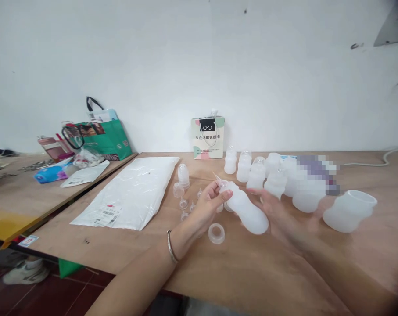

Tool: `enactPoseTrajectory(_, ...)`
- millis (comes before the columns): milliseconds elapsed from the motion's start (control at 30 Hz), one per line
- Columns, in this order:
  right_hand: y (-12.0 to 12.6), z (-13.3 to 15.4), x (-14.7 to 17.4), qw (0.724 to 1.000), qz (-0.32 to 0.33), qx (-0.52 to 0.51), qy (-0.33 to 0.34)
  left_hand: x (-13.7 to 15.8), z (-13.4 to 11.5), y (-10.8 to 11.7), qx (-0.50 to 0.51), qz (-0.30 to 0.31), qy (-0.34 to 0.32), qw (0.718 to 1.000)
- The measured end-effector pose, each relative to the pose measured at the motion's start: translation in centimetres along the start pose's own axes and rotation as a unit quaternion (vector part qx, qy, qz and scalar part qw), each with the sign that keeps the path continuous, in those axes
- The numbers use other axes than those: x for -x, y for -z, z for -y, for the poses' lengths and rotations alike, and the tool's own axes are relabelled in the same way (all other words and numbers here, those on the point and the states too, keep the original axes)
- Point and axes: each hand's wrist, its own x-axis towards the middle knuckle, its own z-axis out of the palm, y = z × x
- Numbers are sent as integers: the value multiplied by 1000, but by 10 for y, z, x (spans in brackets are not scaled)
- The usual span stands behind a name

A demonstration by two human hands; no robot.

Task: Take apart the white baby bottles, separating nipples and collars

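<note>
My left hand [212,199] is closed around the neck end of a frosted white baby bottle [251,213], its thumb lying across the collar. Clear film or a nipple with a thin pointed end pokes out above those fingers. The bottle is tilted, its base toward the lower right. Beside its right side is my right hand [273,210], slightly blurred, its visible fingers stretched out near the bottle. Whether they touch it, I cannot tell. A translucent ring collar [216,233] lies on the table below the left hand. Several clear nipples [183,203] lie left of it, partly covered by the forearm.
Capped bottles [245,166] stand in a row behind the hands; an uncapped bottle [348,213] lies tilted at right. A white mailing bag [129,188] covers the table's left part. Stacked clear caps [183,175] and a paper bag [207,151] stand farther back.
</note>
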Motion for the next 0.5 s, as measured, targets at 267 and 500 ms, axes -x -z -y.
enactPoseTrajectory(267,1,0,-3,995,50,76,47,1,-4,7,0,14,-3,1000)
enactPoseTrajectory(500,1,-13,9,756,-238,545,271,1,12,4,-9,-136,-11,991)
